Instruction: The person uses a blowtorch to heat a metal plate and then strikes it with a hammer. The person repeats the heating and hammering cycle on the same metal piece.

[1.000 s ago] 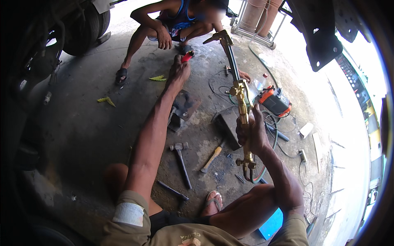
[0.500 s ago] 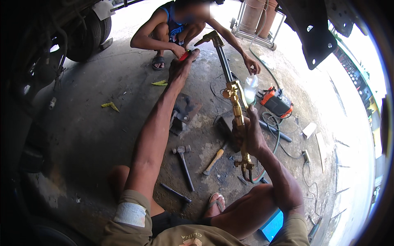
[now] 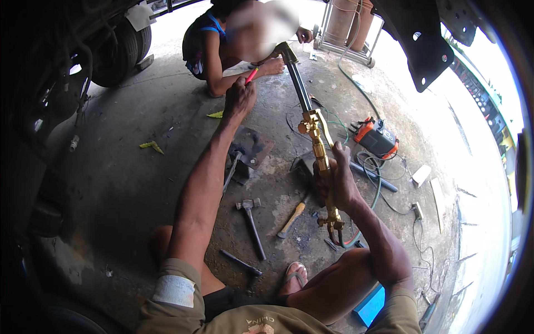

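Observation:
My right hand (image 3: 340, 181) is wrapped round the brass body of a cutting torch (image 3: 319, 142), thumb up beside its lever. The torch's dark tubes rise away from me to an angled head. My left hand (image 3: 240, 100), arm stretched forward, is closed round what looks like a small red lighter (image 3: 252, 75); its end sticks out above the fingers, a little left of and below the torch head. No flame shows. Just beyond, a co-worker bends low, one hand (image 3: 272, 67) by the torch head and the other hand (image 3: 304, 35) farther back.
On the concrete lie a hammer (image 3: 253, 225), a wooden-handled tool (image 3: 295, 216), a dark bar (image 3: 240, 263) and a steel plate (image 3: 258, 146). An orange-black machine (image 3: 378, 139) stands right among hoses and cables. Gas cylinders (image 3: 364, 25) stand behind; a metal bracket (image 3: 414, 44) hangs upper right.
My left hand has drawn back slightly, toward me and left, with its thumb lowered. The co-worker has bent down and pulled the outstretched arm back; the clear bag-like thing by that hand is out of sight.

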Demonstrator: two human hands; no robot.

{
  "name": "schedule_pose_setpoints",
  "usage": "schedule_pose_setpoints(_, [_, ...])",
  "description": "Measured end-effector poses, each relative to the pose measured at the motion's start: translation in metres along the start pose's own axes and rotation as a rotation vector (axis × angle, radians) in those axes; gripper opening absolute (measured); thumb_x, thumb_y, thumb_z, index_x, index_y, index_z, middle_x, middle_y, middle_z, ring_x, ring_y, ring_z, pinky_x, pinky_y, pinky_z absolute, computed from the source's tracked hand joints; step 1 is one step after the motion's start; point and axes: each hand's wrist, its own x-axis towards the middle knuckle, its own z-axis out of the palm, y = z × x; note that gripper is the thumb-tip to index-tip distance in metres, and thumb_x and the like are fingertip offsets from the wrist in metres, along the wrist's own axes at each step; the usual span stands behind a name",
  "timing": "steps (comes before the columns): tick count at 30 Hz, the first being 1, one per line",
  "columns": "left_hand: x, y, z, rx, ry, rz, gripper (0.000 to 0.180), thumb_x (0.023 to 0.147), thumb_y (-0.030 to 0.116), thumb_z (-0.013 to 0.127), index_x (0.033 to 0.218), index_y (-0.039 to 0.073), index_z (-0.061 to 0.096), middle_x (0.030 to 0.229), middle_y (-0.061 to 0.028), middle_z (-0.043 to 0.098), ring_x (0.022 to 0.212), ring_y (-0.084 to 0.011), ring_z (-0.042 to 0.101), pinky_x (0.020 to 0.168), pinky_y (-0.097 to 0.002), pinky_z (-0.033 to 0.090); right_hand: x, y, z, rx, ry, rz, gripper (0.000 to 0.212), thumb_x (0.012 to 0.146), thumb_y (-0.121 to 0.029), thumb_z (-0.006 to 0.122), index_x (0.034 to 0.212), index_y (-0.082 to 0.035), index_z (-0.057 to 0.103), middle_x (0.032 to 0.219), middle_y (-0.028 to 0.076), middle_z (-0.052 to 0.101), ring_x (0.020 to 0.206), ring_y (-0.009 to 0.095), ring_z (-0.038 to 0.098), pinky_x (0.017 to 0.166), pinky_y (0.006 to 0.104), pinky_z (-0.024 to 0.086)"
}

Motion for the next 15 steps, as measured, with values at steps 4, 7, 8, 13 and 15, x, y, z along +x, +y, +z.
schedule_pose_setpoints(4, [0.003,0.015,-0.008,-0.661,-0.027,-0.552,0.040,0.084,0.031,0.055,0.118,0.008,0.055,0.099,-0.0140,0.061,0.084,-0.0195,0.061,0.058,-0.0343,0.049,0.001,0.003,-0.002,-0.026,0.018,0.008,0.079,0.084,-0.088,0.024,0.073,-0.013,0.047,0.061,-0.001,0.039,0.051,0.014,0.037,0.048,0.0299,0.030])
schedule_pose_setpoints(7, [0.007,0.021,-0.023,-0.809,-0.134,-0.700,0.058,0.080,0.040,0.061,0.125,0.003,0.053,0.111,-0.0138,0.059,0.089,-0.0217,0.058,0.069,-0.0351,0.047,-0.001,0.001,-0.001,-0.068,0.011,-0.004,0.078,0.085,-0.087,0.023,0.072,-0.013,0.045,0.061,-0.001,0.039,0.050,0.014,0.037,0.047,0.0299,0.030])
schedule_pose_setpoints(8, [0.009,0.023,-0.029,-0.798,-0.164,-0.732,0.066,0.080,0.047,0.063,0.123,-0.003,0.054,0.115,-0.0206,0.059,0.100,-0.0287,0.059,0.082,-0.0389,0.046,-0.001,0.000,0.000,-0.071,0.011,-0.009,0.078,0.085,-0.087,0.023,0.072,-0.013,0.045,0.061,-0.001,0.039,0.050,0.014,0.037,0.047,0.0298,0.030])
schedule_pose_setpoints(13, [0.014,0.042,-0.045,-0.676,-0.227,-0.798,0.115,0.062,0.084,0.062,0.122,-0.014,0.054,0.117,-0.0286,0.059,0.112,-0.0359,0.059,0.093,-0.0449,0.045,0.003,0.004,-0.006,-0.121,0.014,-0.005,0.077,0.091,-0.081,0.018,0.078,-0.011,0.047,0.062,0.001,0.041,0.053,0.015,0.041,0.052,0.0311,0.033])
schedule_pose_setpoints(15, [0.019,0.032,-0.037,-0.671,-0.199,-0.743,0.119,0.061,0.087,0.060,0.122,-0.015,0.054,0.113,-0.0284,0.061,0.110,-0.0356,0.059,0.091,-0.0464,0.046,0.005,0.004,-0.004,-0.092,-0.006,-0.014,0.077,0.091,-0.080,0.018,0.079,-0.011,0.048,0.063,0.001,0.042,0.053,0.015,0.041,0.052,0.0311,0.034])
